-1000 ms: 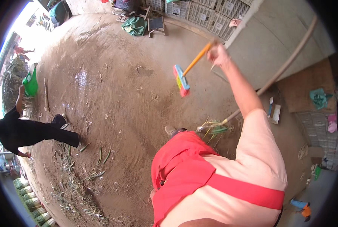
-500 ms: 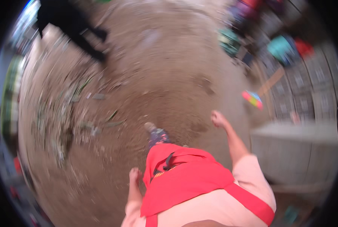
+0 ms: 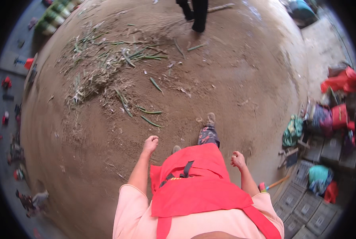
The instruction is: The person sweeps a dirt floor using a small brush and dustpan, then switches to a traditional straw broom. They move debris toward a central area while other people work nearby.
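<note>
My left hand (image 3: 151, 144) hangs ahead of my body on the left, its fingers curled in, with nothing visible in it. On the other side, beside my red apron (image 3: 198, 187), my right hand (image 3: 238, 160) is loosely closed and also looks bare. Neither touches anything. One of my feet, under patterned trousers (image 3: 208, 135), is stepped forward on the brown dirt floor (image 3: 241, 79). Nearest to the right hand lies a tool with an orange handle (image 3: 277, 182), partly hidden by my sleeve.
Green leaf scraps (image 3: 150, 120) and a heap of dry leaves (image 3: 98, 77) litter the ground ahead left. A person in dark trousers (image 3: 200, 16) stands beyond, next to a broom (image 3: 221, 7). Grey crates (image 3: 305, 207), a green bag (image 3: 292, 131) and red bags (image 3: 341, 81) line the right.
The view has turned and sharpened. The other person now shows at top middle instead of upper left. My left hand has swung forward and my right hand back; the crates sit lower in view.
</note>
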The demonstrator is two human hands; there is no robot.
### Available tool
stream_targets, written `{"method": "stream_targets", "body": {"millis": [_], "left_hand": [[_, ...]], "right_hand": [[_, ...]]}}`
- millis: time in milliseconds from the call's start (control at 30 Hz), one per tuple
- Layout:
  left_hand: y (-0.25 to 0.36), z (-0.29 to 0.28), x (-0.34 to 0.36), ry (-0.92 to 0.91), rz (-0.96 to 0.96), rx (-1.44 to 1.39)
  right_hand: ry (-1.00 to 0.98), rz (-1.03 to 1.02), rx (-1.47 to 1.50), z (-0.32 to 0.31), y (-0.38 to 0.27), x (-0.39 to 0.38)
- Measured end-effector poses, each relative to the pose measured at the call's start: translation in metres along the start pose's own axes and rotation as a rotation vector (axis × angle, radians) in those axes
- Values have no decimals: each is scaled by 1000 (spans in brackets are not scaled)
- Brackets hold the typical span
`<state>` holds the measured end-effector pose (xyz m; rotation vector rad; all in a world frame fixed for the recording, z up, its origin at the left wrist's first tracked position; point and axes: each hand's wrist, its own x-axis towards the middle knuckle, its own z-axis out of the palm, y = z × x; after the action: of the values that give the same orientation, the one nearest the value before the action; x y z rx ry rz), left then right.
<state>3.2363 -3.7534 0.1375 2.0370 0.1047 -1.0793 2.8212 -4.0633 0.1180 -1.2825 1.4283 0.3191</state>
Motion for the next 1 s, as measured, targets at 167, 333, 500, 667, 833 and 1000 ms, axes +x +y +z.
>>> {"method": "stream_targets", "body": {"millis": [167,333,500,667,833,1000], "left_hand": [[50,46,49,53,-38,-148],[-7,78,55,229,-267,87],[19,95,57,183,-427,146],[171,111,87,88,-467,109],[240,125,234,203,-572,-192],[378,153,433,158,157,192]], "right_hand": [[-44,1,-286,-74,-88,112],[62,-190,-236,-152,-238,180],[154,-252,-556,-204,-368,257],[54,-433,-750,-163,-531,273],[21,-589,-851,-170,-629,318],[310,-442,-510,-258,-641,387]]}}
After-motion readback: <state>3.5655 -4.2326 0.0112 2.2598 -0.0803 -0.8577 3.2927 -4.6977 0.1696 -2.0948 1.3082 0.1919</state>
